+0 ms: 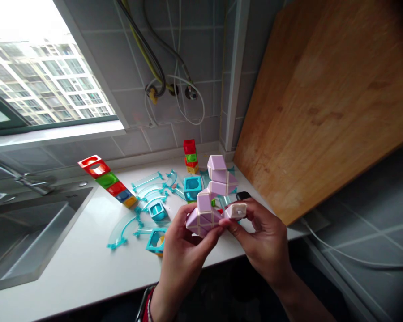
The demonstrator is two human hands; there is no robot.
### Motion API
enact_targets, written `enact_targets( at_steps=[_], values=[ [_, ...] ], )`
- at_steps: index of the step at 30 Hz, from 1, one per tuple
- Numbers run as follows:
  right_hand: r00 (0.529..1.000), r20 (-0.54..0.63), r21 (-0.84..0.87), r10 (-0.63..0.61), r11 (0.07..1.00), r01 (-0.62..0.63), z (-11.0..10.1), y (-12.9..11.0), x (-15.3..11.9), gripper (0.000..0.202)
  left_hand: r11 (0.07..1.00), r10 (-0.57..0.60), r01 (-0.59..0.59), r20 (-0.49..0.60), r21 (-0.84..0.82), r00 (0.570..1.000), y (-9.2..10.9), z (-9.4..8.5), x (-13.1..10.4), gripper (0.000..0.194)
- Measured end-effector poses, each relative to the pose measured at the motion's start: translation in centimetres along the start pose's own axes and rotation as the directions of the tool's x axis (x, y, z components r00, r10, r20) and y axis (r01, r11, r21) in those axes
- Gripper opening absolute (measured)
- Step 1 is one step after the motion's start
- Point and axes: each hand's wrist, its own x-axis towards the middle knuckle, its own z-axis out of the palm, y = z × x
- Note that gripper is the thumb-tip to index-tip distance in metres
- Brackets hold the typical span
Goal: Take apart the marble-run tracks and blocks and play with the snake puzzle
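Observation:
Both hands hold a lilac snake puzzle (204, 202) with white edges, raised above the white counter. My left hand (188, 243) is closed around its bunched lower left part, thumb pressed along the front. My right hand (263, 237) pinches the end segment, whose pale hollow end face turns towards me. From the left hand's part, the twisted chain rises to the upper right and ends in a block over the counter. Just behind lie clear teal track pieces (150, 193) and a teal cube block (192, 188), partly covered by the puzzle and hands.
A tower of coloured blocks (108, 180) stands at left, and a smaller stack (190, 156) near the back wall. The sink (36, 241) is at far left. A large wooden board (325, 103) leans at right. Hoses and cables (157, 67) hang on the tiles.

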Motion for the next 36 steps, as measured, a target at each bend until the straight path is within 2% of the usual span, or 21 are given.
enact_targets(
  at_steps=[3, 6, 8, 14, 18, 24, 30, 36],
  values=[
    [0.997, 0.014, -0.109, -0.075, 0.991, 0.076, -0.4, -0.3, 0.0, 0.014, 0.997, 0.048, -0.047, -0.021, 0.069, 0.999, -0.2, -0.3, 0.1, 0.044],
    [0.977, 0.186, -0.081, -0.108, 0.989, 0.125, -1.0, -0.7, 0.2, 0.038, 0.997, 0.057, -0.055, -0.028, 0.062, 0.998, -0.2, -0.9, 0.2, 0.044],
    [0.961, 0.260, -0.010, -0.092, 0.995, 0.098, -1.2, -0.9, 0.3, 0.042, 0.996, 0.060, -0.059, -0.015, 0.064, 0.998, -0.1, -1.3, 0.2, 0.045],
    [0.985, 0.165, 0.172, 0.058, 0.981, -0.086, -0.4, 0.1, 0.3, 0.023, 0.960, 0.142, -0.147, 0.035, 0.240, 0.989, 0.3, -1.1, 0.0, 0.038],
    [0.972, 0.178, 0.315, 0.152, 0.927, -0.203, -0.1, 0.2, 0.3, 0.020, 0.987, 0.084, -0.091, 0.055, 0.134, 0.995, 0.3, -0.7, 0.1, 0.037],
    [0.914, 0.195, 0.336, 0.355, 0.852, -0.402, -0.2, -0.5, 0.6, 0.023, 0.999, -0.011, 0.017, 0.117, -0.048, 0.993, -0.6, -0.4, 0.5, 0.044],
    [0.910, 0.186, 0.395, 0.370, 0.820, -0.414, -0.2, -0.2, 0.7, 0.021, 0.976, -0.131, 0.151, 0.127, -0.158, 0.983, -0.9, -0.3, 0.9, 0.043],
    [0.908, 0.229, 0.404, 0.350, 0.815, -0.416, -0.1, 0.0, 0.7, 0.018, 0.989, -0.056, 0.068, 0.096, -0.133, 0.994, -1.0, -0.1, 0.8, 0.035]
  ],
)
